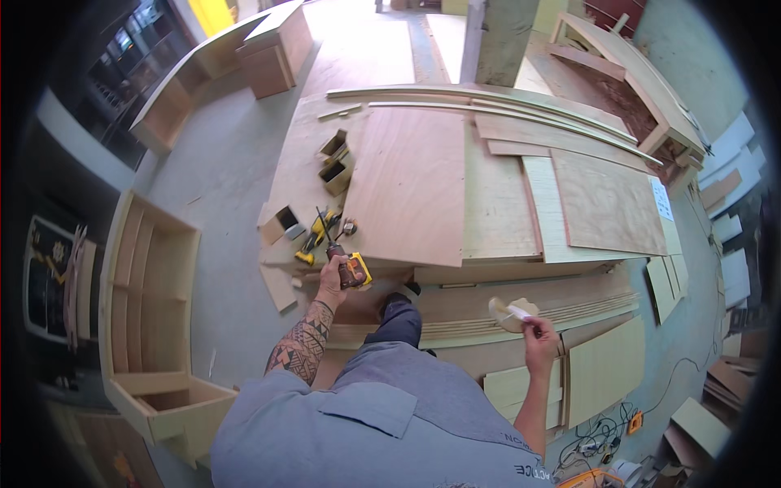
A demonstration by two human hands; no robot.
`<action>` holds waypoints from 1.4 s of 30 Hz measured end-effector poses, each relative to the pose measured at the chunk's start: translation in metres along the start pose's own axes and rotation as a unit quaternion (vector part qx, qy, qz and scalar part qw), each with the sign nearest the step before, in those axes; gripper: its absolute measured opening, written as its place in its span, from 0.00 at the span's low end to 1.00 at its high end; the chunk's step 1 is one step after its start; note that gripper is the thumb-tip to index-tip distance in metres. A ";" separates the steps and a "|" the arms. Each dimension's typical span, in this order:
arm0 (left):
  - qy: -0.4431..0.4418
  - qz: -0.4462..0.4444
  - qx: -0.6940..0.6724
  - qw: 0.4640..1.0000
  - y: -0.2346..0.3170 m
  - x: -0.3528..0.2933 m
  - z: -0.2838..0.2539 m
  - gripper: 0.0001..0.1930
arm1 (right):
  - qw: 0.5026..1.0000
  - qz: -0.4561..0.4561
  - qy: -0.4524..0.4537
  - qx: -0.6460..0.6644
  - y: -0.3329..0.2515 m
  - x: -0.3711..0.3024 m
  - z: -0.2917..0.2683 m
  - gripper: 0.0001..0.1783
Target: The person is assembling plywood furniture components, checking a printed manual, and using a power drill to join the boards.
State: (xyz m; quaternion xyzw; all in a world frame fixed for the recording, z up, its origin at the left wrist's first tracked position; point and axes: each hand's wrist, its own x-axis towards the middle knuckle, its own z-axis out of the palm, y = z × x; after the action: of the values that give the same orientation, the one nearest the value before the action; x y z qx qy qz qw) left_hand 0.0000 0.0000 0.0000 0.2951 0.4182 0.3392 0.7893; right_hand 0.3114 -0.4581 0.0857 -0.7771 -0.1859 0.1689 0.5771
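Observation:
My left hand (pixel 329 285) is closed around a yellow-and-dark cordless drill (pixel 355 270), which has a long thin bit pointing away over the bench's left corner. Another yellow-and-black cordless tool (pixel 314 236) lies on the wood just beyond it, beside a small round item (pixel 348 228) too blurred to name. Off to the right, my right hand (pixel 540 342) pinches a pale cream, rounded piece with a white strip (pixel 514 314); its kind is unclear. That hand is held above a stack of long boards (pixel 569 311), apart from the bench.
Plywood sheets (pixel 407 179) and long strips (pixel 488 114) cover the broad work surface ahead. Small open wooden boxes (pixel 333 175) stand at its left edge. A shelf unit (pixel 150 285) is on the left floor. Cables (pixel 598 439) and leaning panels (pixel 606 370) lie at lower right.

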 end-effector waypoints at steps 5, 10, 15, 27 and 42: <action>-0.008 -0.068 -0.011 0.998 0.005 0.084 0.069 0.16 | 0.989 -0.093 0.021 -0.114 -0.040 0.008 0.032 0.06; 0.076 -0.125 0.004 0.989 0.000 0.203 0.112 0.15 | 0.980 0.051 0.121 -0.148 -0.058 0.050 0.072 0.15; 0.073 -0.145 0.034 0.986 -0.003 0.282 0.090 0.14 | 0.966 0.086 0.143 -0.200 -0.071 0.072 0.100 0.22; -0.036 0.148 0.515 0.843 -0.010 0.244 0.154 0.36 | 0.951 0.029 0.272 -0.145 -0.092 0.085 0.114 0.09; -0.674 -0.187 0.385 0.602 -0.084 -0.035 0.440 0.17 | 0.822 -0.073 0.552 0.120 -0.059 0.041 0.070 0.41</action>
State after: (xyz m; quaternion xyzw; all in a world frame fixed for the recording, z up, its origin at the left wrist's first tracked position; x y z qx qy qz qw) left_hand 0.3884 -0.1570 0.1629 0.6318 -0.0943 -0.3029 0.7072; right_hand 0.3084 -0.3638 0.1208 -0.6491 0.1287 -0.3098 0.6828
